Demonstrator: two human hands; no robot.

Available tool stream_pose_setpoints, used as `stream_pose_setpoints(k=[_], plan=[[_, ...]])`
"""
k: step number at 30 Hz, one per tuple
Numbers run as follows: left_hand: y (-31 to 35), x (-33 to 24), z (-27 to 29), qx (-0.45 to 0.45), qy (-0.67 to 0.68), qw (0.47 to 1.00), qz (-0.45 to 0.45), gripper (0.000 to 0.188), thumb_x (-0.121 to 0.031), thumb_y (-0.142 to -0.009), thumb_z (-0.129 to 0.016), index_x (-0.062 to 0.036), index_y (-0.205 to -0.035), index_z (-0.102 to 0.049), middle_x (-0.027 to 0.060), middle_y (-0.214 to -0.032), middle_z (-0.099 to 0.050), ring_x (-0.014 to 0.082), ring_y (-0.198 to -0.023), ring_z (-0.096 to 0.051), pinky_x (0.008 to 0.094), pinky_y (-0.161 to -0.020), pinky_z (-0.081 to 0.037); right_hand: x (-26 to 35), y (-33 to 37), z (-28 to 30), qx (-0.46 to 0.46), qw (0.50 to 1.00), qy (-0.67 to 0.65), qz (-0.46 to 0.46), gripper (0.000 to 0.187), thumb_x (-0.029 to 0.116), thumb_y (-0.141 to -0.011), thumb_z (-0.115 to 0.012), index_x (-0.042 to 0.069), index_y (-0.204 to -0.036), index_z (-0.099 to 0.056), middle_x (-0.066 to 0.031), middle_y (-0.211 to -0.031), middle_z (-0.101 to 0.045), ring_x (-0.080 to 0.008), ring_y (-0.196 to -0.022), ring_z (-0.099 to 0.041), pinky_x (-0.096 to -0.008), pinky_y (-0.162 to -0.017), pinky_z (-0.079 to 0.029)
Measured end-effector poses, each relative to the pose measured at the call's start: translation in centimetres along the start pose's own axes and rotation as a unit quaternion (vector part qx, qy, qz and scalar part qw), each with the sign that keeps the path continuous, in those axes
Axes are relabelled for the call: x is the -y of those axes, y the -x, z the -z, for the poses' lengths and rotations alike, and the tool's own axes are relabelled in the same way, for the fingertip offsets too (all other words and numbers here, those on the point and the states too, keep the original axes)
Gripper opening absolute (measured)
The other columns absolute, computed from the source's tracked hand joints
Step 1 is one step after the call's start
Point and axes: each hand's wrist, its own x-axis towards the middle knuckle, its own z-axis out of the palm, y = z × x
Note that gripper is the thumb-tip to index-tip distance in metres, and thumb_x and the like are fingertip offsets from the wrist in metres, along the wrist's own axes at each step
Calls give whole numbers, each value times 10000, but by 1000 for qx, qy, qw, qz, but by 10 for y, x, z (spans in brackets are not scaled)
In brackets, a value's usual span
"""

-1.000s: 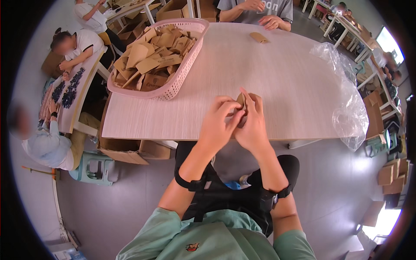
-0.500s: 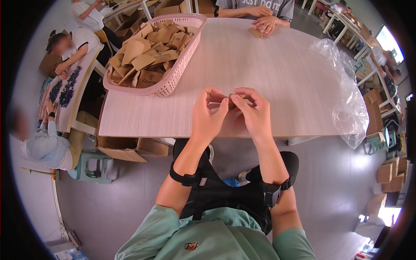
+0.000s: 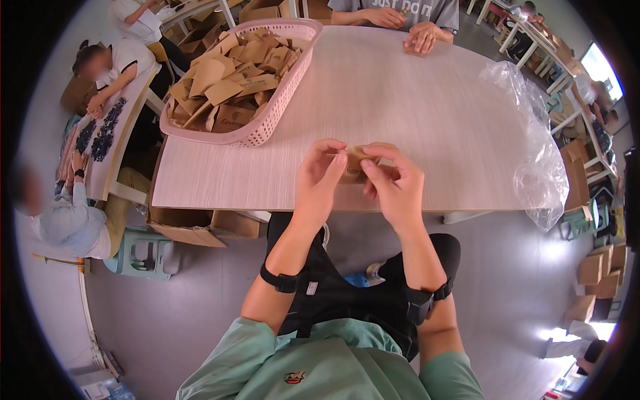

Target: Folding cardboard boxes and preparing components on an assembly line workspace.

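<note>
Between my hands, over the near edge of the table, is a small brown kraft card (image 3: 354, 171) that looks folded. My right hand (image 3: 399, 179) pinches its upper right side with thumb and fingers. Thumb and forefinger of my left hand (image 3: 317, 179) close at the card's left edge; the fingers partly hide that contact. A pink plastic basket (image 3: 261, 132) on the table's left side is heaped with similar brown kraft cards (image 3: 227, 80), some with dark print.
The pale table (image 3: 427, 113) curves away on the right, where a crumpled clear plastic bag (image 3: 533, 157) hangs over its edge. Across it, a co-worker's hands (image 3: 421, 38) hold a brown piece. A cardboard box (image 3: 193, 225) and a green stool (image 3: 143, 255) stand at lower left.
The card has turned so more of its face shows between my hands. My right hand has shifted slightly right. The co-worker's hands opposite have moved apart, one going right with the brown piece.
</note>
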Motion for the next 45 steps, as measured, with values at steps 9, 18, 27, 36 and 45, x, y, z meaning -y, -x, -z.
stream_pose_setpoints(k=[9, 18, 27, 36, 45], plan=[[16, -30, -9, 58, 2, 997, -57, 440, -349, -1067, -383, 4, -1156, -630, 52, -1062, -617, 164, -919, -592, 269, -685, -487, 27, 27, -16, -57, 968, -207, -128, 145, 55, -908, -722, -12, -1035, -703, -43, -921, -661, -89, -682, -589, -196, -495, -434], [29, -40, 3, 137, -215, 958, -131, 292, -94, -870, -478, 3, -1118, -596, 125, -996, -678, 181, -657, -639, 293, -546, -488, 38, 28, -1, -14, 1000, -26, -6, 31, -8, -875, -695, -1, -882, -665, -3, -826, -596, -54, -729, -530, -176, -560, -459], [28, -42, 8, 154, -359, 887, -248, 353, -70, -729, -566, -12, -1076, -590, 148, -943, -640, 342, -682, -628, 356, -607, -535, 35, 30, -2, 6, 998, -50, -47, 79, -76, -838, -653, -1, -850, -633, 14, -815, -583, -38, -742, -532, -173, -576, -451], [27, -45, 4, 183, -402, 846, -299, 378, -76, -702, -588, -6, -1073, -591, 153, -938, -635, 354, -697, -624, 370, -600, -533, 39, 32, -1, -3, 991, -119, -68, 61, -64, -867, -648, -10, -853, -625, -3, -825, -595, -50, -739, -544, -190, -596, -481], [37, -36, 2, 133, -275, 924, -231, 294, -95, -792, -554, 0, -1069, -581, 131, -928, -612, 244, -571, -570, 299, -535, -477, 36, 40, -1, 12, 980, -183, -73, 26, -21, -911, -652, -16, -893, -634, -37, -861, -636, -88, -754, -633, -226, -630, -536]])
